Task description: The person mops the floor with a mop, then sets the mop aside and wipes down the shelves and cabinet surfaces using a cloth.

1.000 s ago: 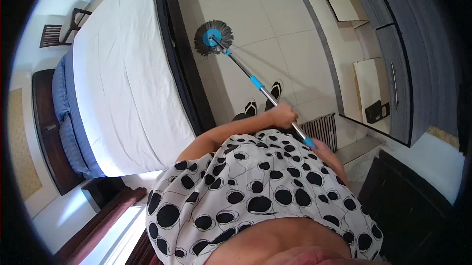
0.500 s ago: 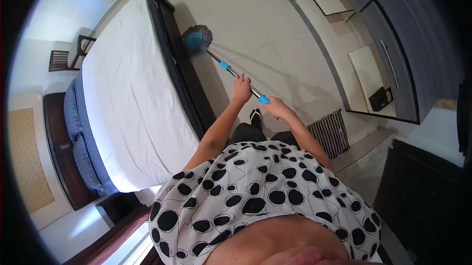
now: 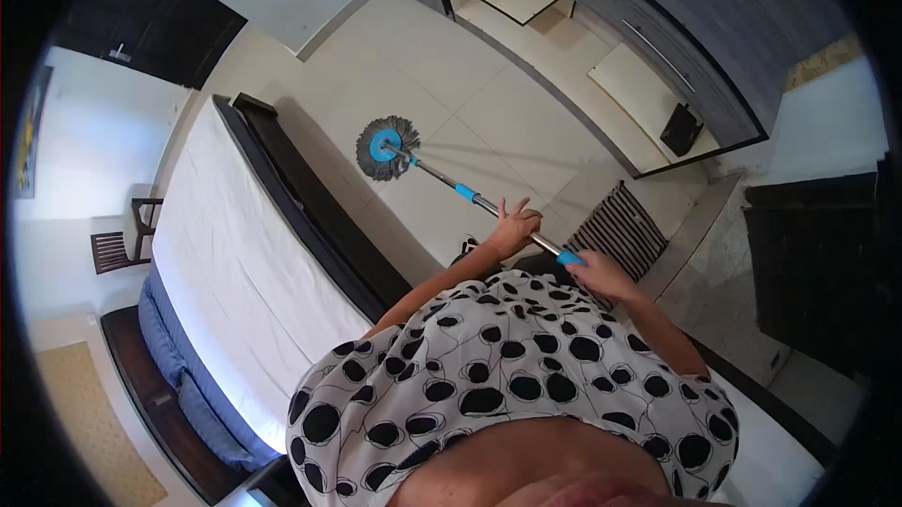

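Note:
A spin mop (image 3: 438, 175) with a steel pole, blue grips and a round blue plate ringed by grey strands stretches diagonally over the floor. Its mop head (image 3: 361, 156) lies flat on the tiles, a little off the bed's side. Around the middle of the pole is my left hand (image 3: 517, 228), closed with a couple of fingers lifted. My right hand (image 3: 603, 276) wraps the blue end of the pole, nearest my body.
To the left stands a bed (image 3: 244, 253) with a white sheet and a dark frame (image 3: 315, 225). A wardrobe (image 3: 658, 46) with open lower shelves holding a black bag (image 3: 681, 131) lines the right. A striped mat (image 3: 622, 233) lies near my feet. A dark door (image 3: 150, 14) is beyond the bed.
The mop head has come out from beside the bed frame onto the open tiles. Both hands have moved right and closer to my body with the pole, and my view has turned.

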A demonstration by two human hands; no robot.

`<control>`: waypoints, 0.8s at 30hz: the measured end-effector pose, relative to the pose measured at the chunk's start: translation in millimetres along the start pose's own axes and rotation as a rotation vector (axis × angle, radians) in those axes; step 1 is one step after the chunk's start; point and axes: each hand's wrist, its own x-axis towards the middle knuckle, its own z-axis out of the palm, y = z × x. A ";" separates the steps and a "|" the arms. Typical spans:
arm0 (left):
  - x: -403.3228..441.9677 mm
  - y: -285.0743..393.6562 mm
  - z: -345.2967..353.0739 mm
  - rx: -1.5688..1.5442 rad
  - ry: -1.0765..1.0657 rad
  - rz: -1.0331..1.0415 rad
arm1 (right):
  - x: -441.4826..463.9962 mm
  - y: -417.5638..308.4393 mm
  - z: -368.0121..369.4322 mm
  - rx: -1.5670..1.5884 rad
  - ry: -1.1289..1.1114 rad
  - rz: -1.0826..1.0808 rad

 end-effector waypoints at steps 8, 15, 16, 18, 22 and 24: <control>43.3 -169.3 4.2 0.469 0.303 -0.641 | 223.9 -25.9 52.0 0.751 -0.408 0.141; 56.4 -206.2 -20.2 -0.024 0.495 -0.514 | 252.0 -74.7 27.2 0.735 -0.457 0.122; 65.9 -198.0 -10.7 -0.219 0.495 -0.489 | 239.8 -67.6 13.1 0.758 -0.437 0.101; 68.3 -150.6 0.5 -0.037 0.616 -0.368 | 190.9 -52.8 -5.1 0.752 -0.403 0.047; 71.5 -50.3 19.7 -0.247 0.414 -0.324 | 102.4 -17.7 -34.1 0.906 -0.304 0.262; 73.2 -31.7 6.0 -0.260 0.236 -0.238 | 72.5 -26.2 -42.3 0.871 -0.259 0.292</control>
